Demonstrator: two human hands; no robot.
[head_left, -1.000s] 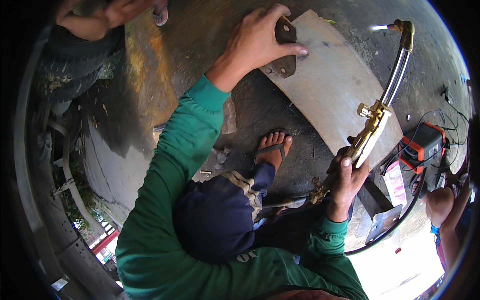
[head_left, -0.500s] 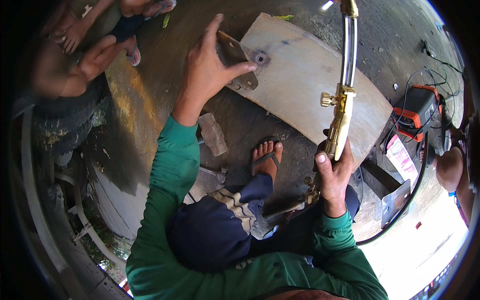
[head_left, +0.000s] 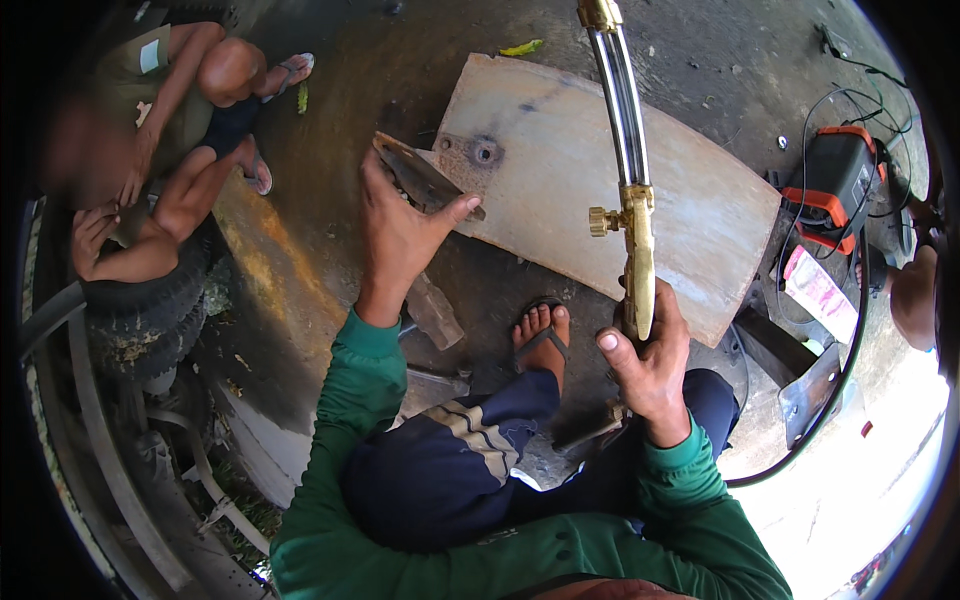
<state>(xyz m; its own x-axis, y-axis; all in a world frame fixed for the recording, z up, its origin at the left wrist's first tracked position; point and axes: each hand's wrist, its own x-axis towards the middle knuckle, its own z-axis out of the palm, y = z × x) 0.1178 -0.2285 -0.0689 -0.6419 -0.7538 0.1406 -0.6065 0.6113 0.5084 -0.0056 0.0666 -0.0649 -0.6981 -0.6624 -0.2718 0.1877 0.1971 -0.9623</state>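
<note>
My left hand (head_left: pixel 400 240) grips a dark, rusty steel bracket (head_left: pixel 425 178), its thumb on the lower edge and the fingers mostly hidden behind. The bracket is tilted above the near left corner of a large curved metal sheet (head_left: pixel 590 170). In my right hand (head_left: pixel 655 365) is a brass cutting torch (head_left: pixel 638 240), pointing away from me, its silver tubes rising over the sheet. Brass valve fittings (head_left: pixel 610 420) show below that hand. Beneath my left wrist lie a rough brown block (head_left: pixel 435 315) and a hammer (head_left: pixel 440 378).
A person (head_left: pixel 180 150) sits at the far left beside stacked tyres (head_left: pixel 140 320). On the right stand a black and orange machine (head_left: pixel 835 190) with cables, an angled metal piece (head_left: pixel 800 385) and a dark hose (head_left: pixel 835 405). My sandalled foot (head_left: pixel 542 335) is between my hands and knee.
The bracket has turned in my left hand and shows more edge-on. The torch leans further left at its far end. My right thumb has moved away from the torch body.
</note>
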